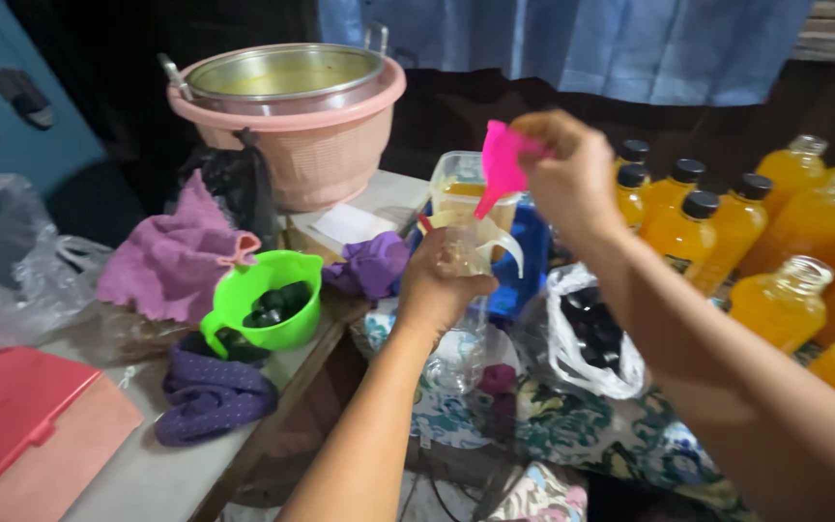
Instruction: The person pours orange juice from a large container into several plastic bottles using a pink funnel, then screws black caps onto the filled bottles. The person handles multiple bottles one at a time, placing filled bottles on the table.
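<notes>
Pink funnel (501,164) in right hand (567,179) grip

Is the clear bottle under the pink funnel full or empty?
Empty, as far as shows: the clear bottle in the left hand looks see-through, unlike the orange-filled bottles. The right hand holds the pink funnel above it.

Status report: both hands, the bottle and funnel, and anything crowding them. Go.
Left hand gripping clear empty bottle. Right hand holding pink funnel above it. Filled orange bottles crowd right; white bag beside.
</notes>
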